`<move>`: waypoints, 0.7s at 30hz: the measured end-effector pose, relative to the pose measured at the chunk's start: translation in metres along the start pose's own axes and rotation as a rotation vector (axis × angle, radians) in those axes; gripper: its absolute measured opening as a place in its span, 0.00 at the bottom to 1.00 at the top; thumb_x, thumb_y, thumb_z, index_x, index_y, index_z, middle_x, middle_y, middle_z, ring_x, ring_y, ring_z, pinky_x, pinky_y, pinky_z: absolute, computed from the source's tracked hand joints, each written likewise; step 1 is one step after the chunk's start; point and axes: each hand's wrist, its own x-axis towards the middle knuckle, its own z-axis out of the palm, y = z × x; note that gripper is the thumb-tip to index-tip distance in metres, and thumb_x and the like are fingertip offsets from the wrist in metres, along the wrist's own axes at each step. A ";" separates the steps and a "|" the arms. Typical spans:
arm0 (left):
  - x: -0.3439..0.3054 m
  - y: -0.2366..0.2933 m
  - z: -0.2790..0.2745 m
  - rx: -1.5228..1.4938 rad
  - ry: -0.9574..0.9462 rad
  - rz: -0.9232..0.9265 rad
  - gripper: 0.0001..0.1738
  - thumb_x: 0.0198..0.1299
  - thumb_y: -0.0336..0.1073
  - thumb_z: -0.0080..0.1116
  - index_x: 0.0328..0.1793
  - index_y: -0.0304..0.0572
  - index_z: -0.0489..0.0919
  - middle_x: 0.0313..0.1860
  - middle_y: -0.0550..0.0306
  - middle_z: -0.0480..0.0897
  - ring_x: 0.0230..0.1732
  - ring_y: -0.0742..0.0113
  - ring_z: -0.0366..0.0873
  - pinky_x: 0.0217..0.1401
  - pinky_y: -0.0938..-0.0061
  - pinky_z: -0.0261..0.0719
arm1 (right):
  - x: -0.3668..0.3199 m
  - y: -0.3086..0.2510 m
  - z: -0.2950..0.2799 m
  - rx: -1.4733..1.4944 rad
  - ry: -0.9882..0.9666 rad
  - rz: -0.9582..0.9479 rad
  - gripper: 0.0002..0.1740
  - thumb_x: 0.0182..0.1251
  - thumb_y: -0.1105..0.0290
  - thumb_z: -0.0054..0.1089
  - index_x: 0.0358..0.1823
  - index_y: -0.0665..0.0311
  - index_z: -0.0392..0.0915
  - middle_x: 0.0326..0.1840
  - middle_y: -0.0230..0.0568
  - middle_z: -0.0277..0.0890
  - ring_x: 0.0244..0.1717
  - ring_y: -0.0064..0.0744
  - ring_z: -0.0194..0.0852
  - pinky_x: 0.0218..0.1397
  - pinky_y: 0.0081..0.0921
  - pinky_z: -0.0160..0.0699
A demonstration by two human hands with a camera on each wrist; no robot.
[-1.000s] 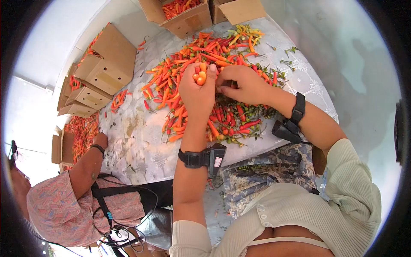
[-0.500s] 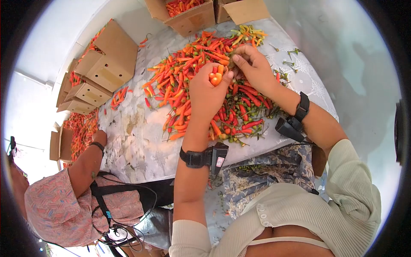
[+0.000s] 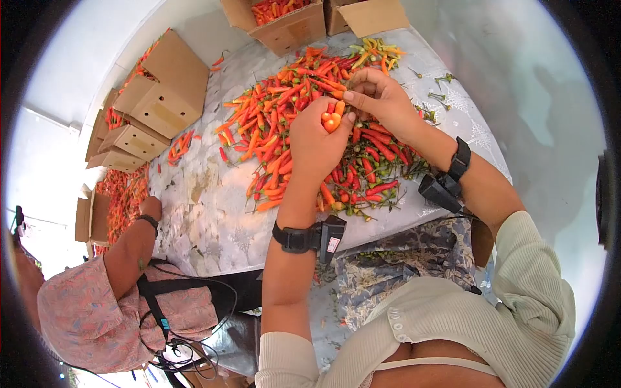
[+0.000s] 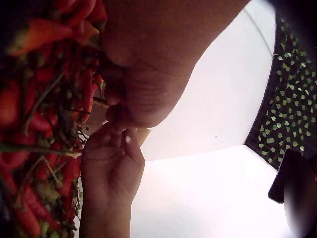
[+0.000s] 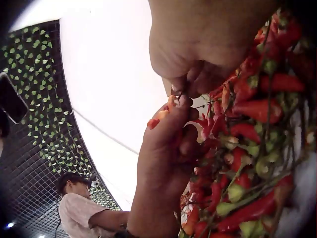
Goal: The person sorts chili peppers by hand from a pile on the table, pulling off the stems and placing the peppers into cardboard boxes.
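Your left hand (image 3: 318, 141) is above the middle of the chilli pile (image 3: 268, 129), its fingers curled round a small bunch of held chillies (image 3: 332, 121). Their smooth, rounded orange and red ends show at the top of your grip, between thumb and fingers. Your right hand (image 3: 388, 107) is just beside it, over the far right part of the pile, thumb and fingers bent in close towards the bunch. Its fingertips lie near your left thumb; you can't tell from these views whether anything is pinched between them.

The pile spreads under and around both hands on the patterned tablecloth (image 3: 213, 226), with red chillies and green stems thick on its near side. Yellow chillies (image 3: 372, 52) lie at its far edge, and loose green stems (image 3: 443, 84) lie to its right. Beyond the pile is an open carton (image 3: 294, 29) holding chillies, with a flapped carton (image 3: 372, 19) to its right. Stacked cartons (image 3: 165, 94) are left of the pile, and another person's hand (image 3: 151, 207) touches a red heap (image 3: 123, 200) farther left.
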 end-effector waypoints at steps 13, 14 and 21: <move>0.005 -0.003 -0.005 -0.097 0.345 0.004 0.16 0.59 0.42 0.67 0.37 0.36 0.77 0.28 0.60 0.78 0.28 0.72 0.71 0.34 0.76 0.72 | 0.004 0.000 -0.007 -0.591 0.301 -0.319 0.18 0.57 0.72 0.65 0.50 0.66 0.77 0.42 0.43 0.79 0.45 0.38 0.80 0.48 0.32 0.79; 0.005 -0.004 -0.005 -0.108 0.354 0.005 0.16 0.58 0.42 0.68 0.37 0.36 0.77 0.28 0.60 0.78 0.28 0.73 0.71 0.34 0.76 0.72 | 0.001 -0.002 -0.004 -0.532 0.187 -0.260 0.18 0.57 0.72 0.65 0.49 0.66 0.77 0.42 0.43 0.79 0.46 0.39 0.79 0.48 0.32 0.79; 0.005 -0.006 -0.006 -0.158 0.381 -0.029 0.16 0.58 0.42 0.68 0.38 0.36 0.77 0.27 0.62 0.76 0.28 0.75 0.70 0.34 0.77 0.72 | -0.012 0.001 0.009 -0.916 -0.283 -0.421 0.12 0.51 0.69 0.69 0.38 0.63 0.80 0.36 0.43 0.75 0.46 0.46 0.74 0.53 0.40 0.72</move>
